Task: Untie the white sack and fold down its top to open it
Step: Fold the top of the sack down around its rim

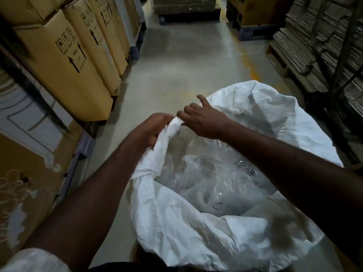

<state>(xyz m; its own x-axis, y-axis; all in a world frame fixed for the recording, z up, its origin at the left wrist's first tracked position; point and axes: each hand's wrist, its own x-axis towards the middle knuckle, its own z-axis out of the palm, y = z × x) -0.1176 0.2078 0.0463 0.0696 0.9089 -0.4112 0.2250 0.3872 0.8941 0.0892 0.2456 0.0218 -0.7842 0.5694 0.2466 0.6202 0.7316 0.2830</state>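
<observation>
A large white sack (196, 228) stands on the floor in front of me, its mouth wide open and its rim crumpled. Clear plastic packets (208, 173) fill the inside. At the sack's left rim a twisted, bunched strip of white fabric (172, 128) rises up. My left hand (155, 128) is closed around this twisted strip from the left. My right hand (202, 118) pinches the tip of the same strip from the right, with its index finger sticking out.
Tall cardboard boxes (64, 61) with arrow marks line the left side of the aisle. Stacks of flattened cardboard (324, 46) sit on the right. A pallet with boxes (186, 8) stands at the far end of the grey concrete floor (176, 65).
</observation>
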